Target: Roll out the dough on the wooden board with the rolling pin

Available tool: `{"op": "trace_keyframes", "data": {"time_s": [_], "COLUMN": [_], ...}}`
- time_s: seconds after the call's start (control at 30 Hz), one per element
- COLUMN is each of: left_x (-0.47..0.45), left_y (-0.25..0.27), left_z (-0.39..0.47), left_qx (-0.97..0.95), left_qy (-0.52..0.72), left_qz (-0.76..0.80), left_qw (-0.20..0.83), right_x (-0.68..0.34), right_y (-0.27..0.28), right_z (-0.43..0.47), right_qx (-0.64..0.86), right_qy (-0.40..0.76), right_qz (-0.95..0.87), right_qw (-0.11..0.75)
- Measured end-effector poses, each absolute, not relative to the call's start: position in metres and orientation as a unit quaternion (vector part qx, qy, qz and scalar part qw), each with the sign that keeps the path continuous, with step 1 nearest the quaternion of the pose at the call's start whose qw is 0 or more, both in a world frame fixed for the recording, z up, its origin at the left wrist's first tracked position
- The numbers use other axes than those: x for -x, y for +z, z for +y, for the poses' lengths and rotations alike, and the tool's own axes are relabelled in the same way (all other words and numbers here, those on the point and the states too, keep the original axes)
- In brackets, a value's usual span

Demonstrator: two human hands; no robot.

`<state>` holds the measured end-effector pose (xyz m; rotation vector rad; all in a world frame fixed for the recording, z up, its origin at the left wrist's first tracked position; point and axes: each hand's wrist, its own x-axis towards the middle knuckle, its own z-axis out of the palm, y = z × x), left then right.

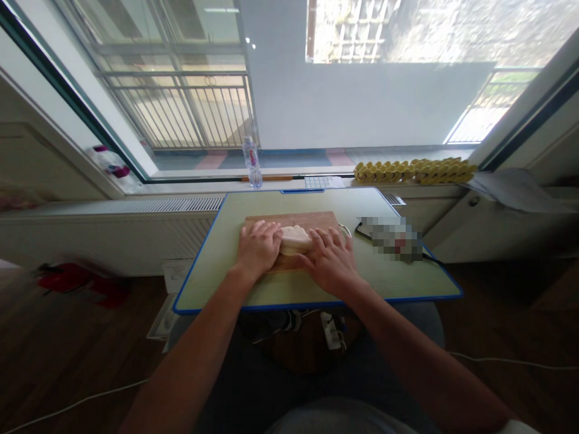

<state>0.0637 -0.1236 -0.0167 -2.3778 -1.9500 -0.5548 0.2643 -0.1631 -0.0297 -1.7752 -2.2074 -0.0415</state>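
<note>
A pale lump of dough [295, 239] lies on a wooden cutting board [292, 218]. My left hand [260, 246] grips its left end, fingers bent over the board and thumb side against the dough. At the other end, my right hand [332, 258] has its fingers curled over the dough and its thumb pointing inward along the near side. Only the middle of the dough shows between the hands; both ends are covered. A metal loop handle [345, 229] sticks out at the board's right edge.
The board rests on a small light-green table [212, 274] with a blue rim. A phone [364, 230], partly blurred out, lies at its right. A plastic bottle [252, 163] and a yellow folded object [414, 172] stand on the windowsill. A red fire extinguisher [84, 283] is on the floor.
</note>
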Motion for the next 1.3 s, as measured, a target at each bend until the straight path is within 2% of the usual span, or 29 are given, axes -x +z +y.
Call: {"op": "trace_keyframes", "data": {"time_s": [0.27, 0.4, 0.6, 0.77, 1.07, 1.3], "left_x": [-0.047, -0.049, -0.061, -0.068, -0.089, -0.088], "left_y": [-0.030, -0.024, -0.008, -0.010, -0.026, -0.026], "left_z": [-0.178, -0.161, -0.129, -0.150, -0.212, -0.201], "left_qx": [0.763, 0.765, 0.762, 0.757, 0.773, 0.766], "left_qy": [-0.165, -0.161, -0.153, -0.136, -0.141, -0.148], "left_qz": [-0.624, -0.623, -0.629, -0.638, -0.618, -0.624], "left_qw": [0.027, 0.017, 0.010, 0.022, 0.035, 0.043], "right_x": [-0.258, -0.260, -0.266, -0.264, -0.280, -0.278], "right_y": [-0.045, -0.041, -0.022, -0.012, -0.022, -0.019], "right_z": [-0.217, -0.193, -0.124, -0.085, -0.123, -0.108], "right_qx": [0.584, 0.600, 0.623, 0.632, 0.637, 0.619], "right_qy": [-0.009, -0.003, 0.024, 0.032, 0.037, 0.031], "right_qz": [-0.788, -0.778, -0.770, -0.768, -0.759, -0.779], "right_qw": [0.194, 0.186, 0.132, 0.100, 0.126, 0.094]}}
